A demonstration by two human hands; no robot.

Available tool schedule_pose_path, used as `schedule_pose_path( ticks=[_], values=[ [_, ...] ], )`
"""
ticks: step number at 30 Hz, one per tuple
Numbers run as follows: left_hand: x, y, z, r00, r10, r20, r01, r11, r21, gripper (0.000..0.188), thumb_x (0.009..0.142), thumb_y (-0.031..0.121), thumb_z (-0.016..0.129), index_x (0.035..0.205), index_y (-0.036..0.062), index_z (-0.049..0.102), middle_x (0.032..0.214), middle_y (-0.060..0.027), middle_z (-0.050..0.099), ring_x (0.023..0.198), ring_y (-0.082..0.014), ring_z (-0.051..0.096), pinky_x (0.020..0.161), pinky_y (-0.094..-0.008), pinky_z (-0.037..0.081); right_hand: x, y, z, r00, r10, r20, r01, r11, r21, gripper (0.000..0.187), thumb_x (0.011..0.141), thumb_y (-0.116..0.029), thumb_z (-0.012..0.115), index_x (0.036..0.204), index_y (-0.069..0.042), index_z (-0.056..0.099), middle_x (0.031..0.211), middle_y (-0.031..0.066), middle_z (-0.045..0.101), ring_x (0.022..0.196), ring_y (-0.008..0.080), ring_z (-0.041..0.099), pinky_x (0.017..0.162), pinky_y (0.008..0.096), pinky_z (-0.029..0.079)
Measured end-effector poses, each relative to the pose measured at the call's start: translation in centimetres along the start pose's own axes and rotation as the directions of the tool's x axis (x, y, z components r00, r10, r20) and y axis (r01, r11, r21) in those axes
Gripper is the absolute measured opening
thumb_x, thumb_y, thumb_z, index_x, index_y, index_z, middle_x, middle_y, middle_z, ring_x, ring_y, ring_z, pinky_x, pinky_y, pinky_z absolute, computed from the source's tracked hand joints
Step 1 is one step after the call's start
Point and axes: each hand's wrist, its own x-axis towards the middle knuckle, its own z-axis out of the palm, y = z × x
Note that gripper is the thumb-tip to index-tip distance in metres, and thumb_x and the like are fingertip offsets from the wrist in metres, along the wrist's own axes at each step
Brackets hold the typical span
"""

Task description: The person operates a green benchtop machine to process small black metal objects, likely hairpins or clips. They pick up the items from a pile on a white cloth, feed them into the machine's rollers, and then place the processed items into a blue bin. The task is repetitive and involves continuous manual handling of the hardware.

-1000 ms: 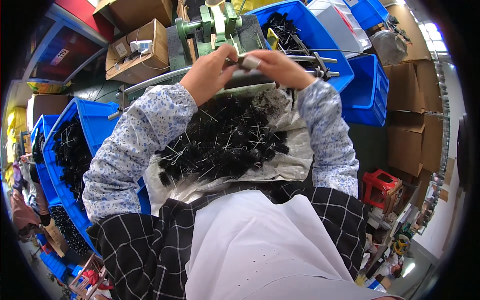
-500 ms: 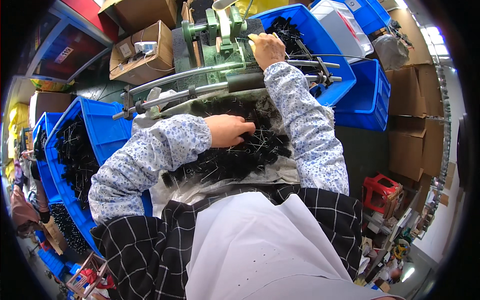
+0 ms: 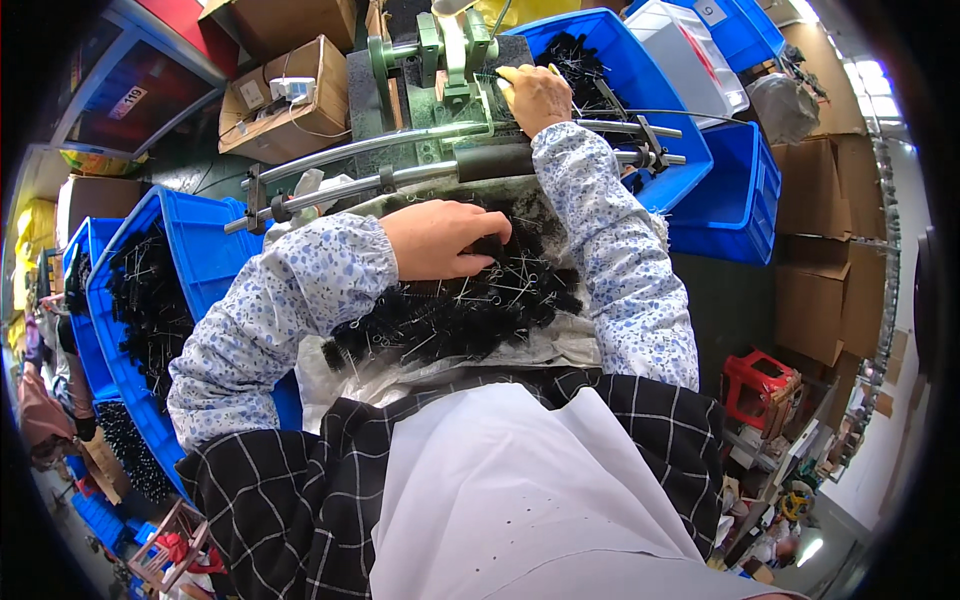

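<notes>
A pile of small black-bristled wire brushes (image 3: pixel 440 325), some with looped stems, lies on a whitish cloth (image 3: pixel 560 348) over my lap. Above the pile my left hand (image 3: pixel 440 240) is closed, thumb and fingers pinching a dark brush (image 3: pixel 487 246) from it. My right hand (image 3: pixel 540 97) reaches to the right side of a green bench machine (image 3: pixel 455 75). Yellow covers sit on its fingertips, which are pressed together beside the machine; what they grip is too small to make out.
Two metal rails (image 3: pixel 400 178) with a dark padded sleeve (image 3: pixel 495 161) cross in front of the machine. Blue bins of brushes stand left (image 3: pixel 205 255) and right (image 3: pixel 660 100), with another blue bin (image 3: pixel 735 200) farther right. A cardboard box (image 3: pixel 290 110) sits left of the machine.
My left hand has risen slightly from the pile toward the rails and now has a dark brush between its fingers. The right hand stays at the machine, barely moved.
</notes>
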Motion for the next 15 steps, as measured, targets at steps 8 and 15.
schedule_pose_path(
  ticks=[8, 15],
  values=[
    [0.3, 0.8, -0.4, 1.0, 0.029, -0.01, -0.029, 0.999, 0.019, 0.03, 0.081, 0.02, 0.058, 0.108, 0.0078, 0.05, 0.092, -0.013, 0.059, 0.085, -0.0289, 0.059, 0.078, -0.0391, 0.047, 0.9, 0.9, 1.5, 0.999, -0.033, 0.034, 0.032, 0.999, 0.026, 0.026, 0.079, -0.026, 0.06, 0.103, -0.021, 0.064, 0.101, 0.0017, 0.06, 0.095, 0.0222, 0.051, 0.082, 0.0388, 0.039],
    [-0.1, 0.2, -0.8, 0.999, 0.016, -0.033, -0.016, 1.0, 0.011, 0.029, 0.081, 0.019, 0.058, 0.107, 0.0083, 0.051, 0.093, -0.0123, 0.059, 0.086, -0.029, 0.059, 0.077, -0.0397, 0.047, -1.1, 1.1, -0.3, 0.981, 0.176, 0.077, -0.173, 0.984, -0.048, 0.037, 0.076, -0.028, 0.059, 0.109, -0.011, 0.059, 0.103, 0.0065, 0.059, 0.101, 0.0261, 0.052, 0.084, 0.0412, 0.039]
  ],
)
